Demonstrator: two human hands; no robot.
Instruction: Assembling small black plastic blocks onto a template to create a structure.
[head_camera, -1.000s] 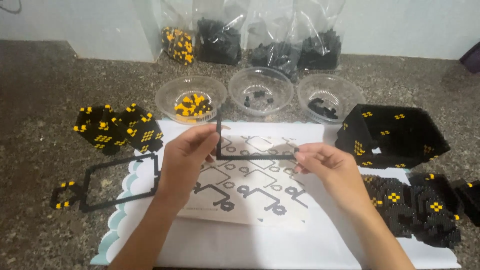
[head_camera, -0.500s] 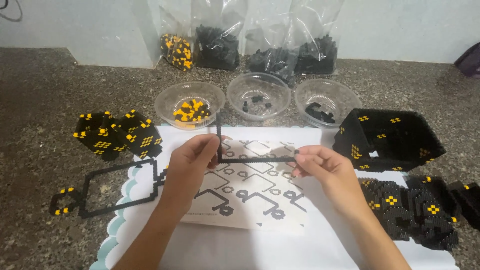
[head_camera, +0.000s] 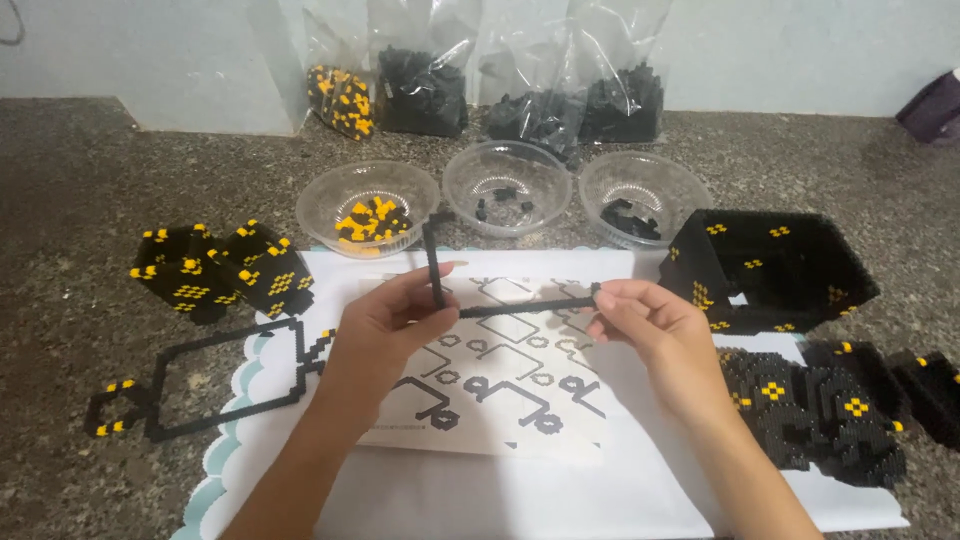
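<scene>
At far left lay a flat black outline frame (head_camera: 215, 385) below two black-and-yellow block pieces (head_camera: 222, 270). At centre, the left hand (head_camera: 385, 330) pinched the corner of an L-shaped black strip (head_camera: 480, 300) above the pattern sheet (head_camera: 500, 385); the right hand (head_camera: 655, 335) pinched its other end. Three clear bowls (head_camera: 505, 185) stood behind, an open black box (head_camera: 775, 270) at right.

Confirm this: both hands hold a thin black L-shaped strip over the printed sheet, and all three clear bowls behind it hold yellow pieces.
Not quite. The head view shows yellow pieces only in the left bowl; the middle bowl and right bowl hold black ones. Left hand and right hand do hold the L-shaped strip.
</scene>
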